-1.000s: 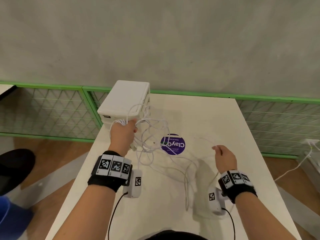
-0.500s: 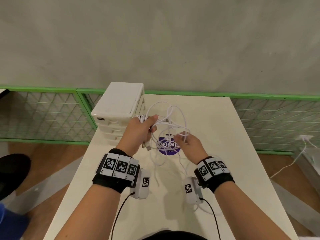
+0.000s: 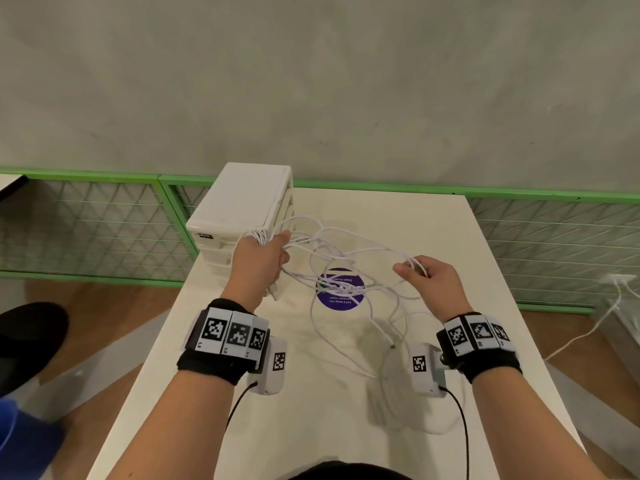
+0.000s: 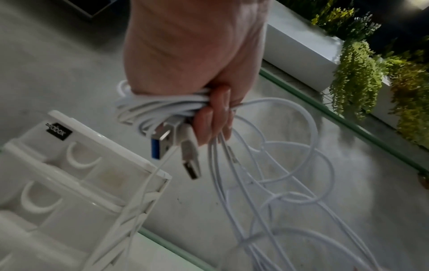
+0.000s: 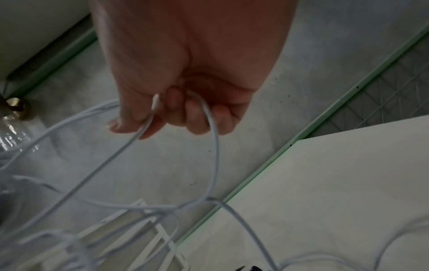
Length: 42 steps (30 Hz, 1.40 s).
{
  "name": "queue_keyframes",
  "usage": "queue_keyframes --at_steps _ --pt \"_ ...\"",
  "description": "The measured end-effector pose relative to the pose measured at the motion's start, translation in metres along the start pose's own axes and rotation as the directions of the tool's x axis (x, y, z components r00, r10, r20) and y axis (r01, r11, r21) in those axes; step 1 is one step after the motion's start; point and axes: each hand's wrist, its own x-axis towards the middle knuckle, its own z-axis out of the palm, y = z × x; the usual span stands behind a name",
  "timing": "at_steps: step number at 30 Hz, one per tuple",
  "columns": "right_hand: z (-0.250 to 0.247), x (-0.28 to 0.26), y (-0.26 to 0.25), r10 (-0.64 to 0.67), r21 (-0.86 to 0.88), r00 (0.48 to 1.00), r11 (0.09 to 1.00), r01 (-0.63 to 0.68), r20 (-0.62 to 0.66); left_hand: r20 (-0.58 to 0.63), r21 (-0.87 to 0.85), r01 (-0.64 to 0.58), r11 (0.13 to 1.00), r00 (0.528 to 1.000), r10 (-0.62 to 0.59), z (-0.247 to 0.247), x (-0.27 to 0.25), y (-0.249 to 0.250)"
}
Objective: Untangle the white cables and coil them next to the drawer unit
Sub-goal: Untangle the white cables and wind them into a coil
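My left hand grips a bunch of white cables in its fist, held above the table just right of the white drawer unit. In the left wrist view the left hand clamps the coiled bundle, and two USB plugs stick out below the fingers. My right hand pinches a loop of the same cables out to the right. Between both hands the strands stretch and cross in a tangle. The right wrist view shows the right hand curled round a cable loop.
The white table carries a purple round sticker under the tangle. A green-framed mesh fence runs behind the table below a grey wall. Another white cable lies on the floor at the right.
My right hand has pulled a loop of cable away to the right, spreading the tangle wide. The left hand keeps its grip beside the drawer unit.
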Motion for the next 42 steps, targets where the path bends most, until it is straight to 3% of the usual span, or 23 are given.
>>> queue_keyframes --at_steps 2,7,9,12,13,15,18,20,24,27,30,33,37,39,42 --pt "-0.001 -0.001 -0.004 -0.018 0.078 1.0 0.997 0.018 0.004 -0.026 -0.048 0.027 0.998 0.999 -0.028 0.006 0.0 -0.005" --pt "0.015 -0.006 -0.008 -0.022 0.054 0.993 0.998 0.015 0.118 0.022 -0.204 0.072 0.976 0.997 -0.068 0.016 0.0 -0.009" --pt "0.023 -0.006 0.0 0.003 -0.052 0.999 0.999 -0.002 0.033 0.034 -0.193 0.062 0.979 0.998 -0.057 0.019 -0.001 -0.008" --pt "0.026 -0.009 0.008 0.099 -0.212 0.985 0.969 -0.128 -0.141 0.03 -0.189 0.06 0.98 0.998 -0.056 0.02 -0.001 -0.008" --pt "0.026 -0.009 0.009 0.151 -0.27 0.983 0.947 -0.174 -0.106 0.027 -0.197 0.064 0.978 0.998 -0.06 0.019 0.0 -0.008" --pt "0.029 -0.011 0.011 0.275 -0.344 0.953 0.913 -0.217 0.127 0.018 -0.219 0.076 0.973 0.997 -0.074 0.018 0.001 -0.01" --pt "0.037 -0.02 0.011 0.363 -0.337 0.814 0.915 -0.221 0.453 0.014 -0.239 0.076 0.968 0.997 -0.075 0.019 0.0 -0.01" --pt "0.039 -0.025 0.013 0.331 -0.32 0.769 0.931 -0.174 0.547 0.019 -0.244 0.074 0.967 0.997 -0.072 0.018 -0.001 -0.01" --pt "0.038 -0.023 0.018 0.227 -0.286 0.819 0.955 -0.08 0.528 0.033 -0.226 0.071 0.971 0.997 -0.065 0.015 -0.002 -0.013" --pt "0.042 -0.021 0.01 0.16 -0.026 0.903 0.986 -0.163 0.399 0.072 -0.201 0.07 0.977 0.996 -0.057 0.018 -0.006 -0.015" --pt "0.05 -0.02 -0.004 0.125 0.216 0.936 0.955 -0.203 0.328 0.1 -0.217 0.082 0.973 0.993 -0.061 0.025 -0.009 -0.015" --pt "0.063 -0.024 -0.008 0.143 0.134 0.941 0.972 -0.192 0.306 0.124 -0.287 0.114 0.951 0.989 -0.081 0.031 -0.012 -0.012" --pt "0.071 -0.024 -0.002 0.175 -0.072 0.971 0.984 -0.165 0.164 0.155 -0.274 0.114 0.955 0.985 -0.073 0.034 -0.017 -0.009" --pt "0.07 -0.018 -0.003 0.13 -0.062 0.982 0.99 -0.123 0.133 0.16 -0.269 0.117 0.956 0.984 -0.075 0.032 -0.017 -0.009" --pt "0.073 -0.012 -0.009 0.081 0.089 0.967 0.99 -0.105 0.243 0.172 -0.274 0.122 0.954 0.982 -0.076 0.03 -0.016 -0.009"
